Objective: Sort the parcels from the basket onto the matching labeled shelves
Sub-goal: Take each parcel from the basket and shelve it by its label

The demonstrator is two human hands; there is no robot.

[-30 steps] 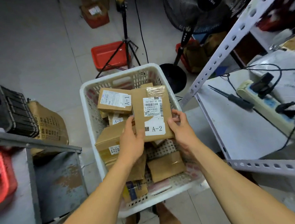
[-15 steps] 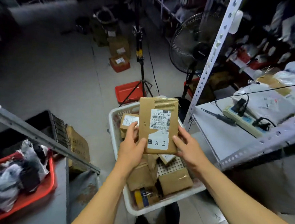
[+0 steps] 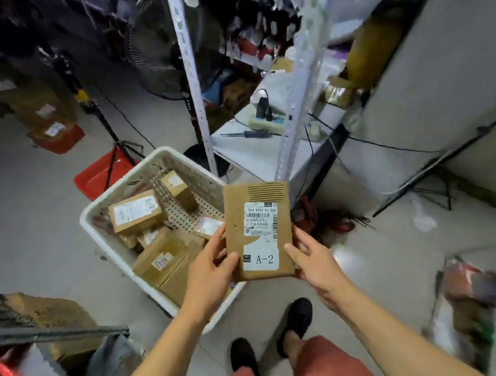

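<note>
A flat brown cardboard parcel with a white label reading A-2 is held upright in the air, to the right of the basket. My left hand grips its lower left edge and my right hand grips its lower right edge. The white plastic basket stands on the floor at the left and holds several more brown parcels with white labels.
A white metal shelf rack rises behind the basket, with a power strip and cables on its low shelf. A fan, a tripod and red bins stand on the floor beyond. More shelving sits at the left and right edges.
The parcel has come up out of the basket and moved to the right of it. The view has swung right, so the basket now lies at the left.
</note>
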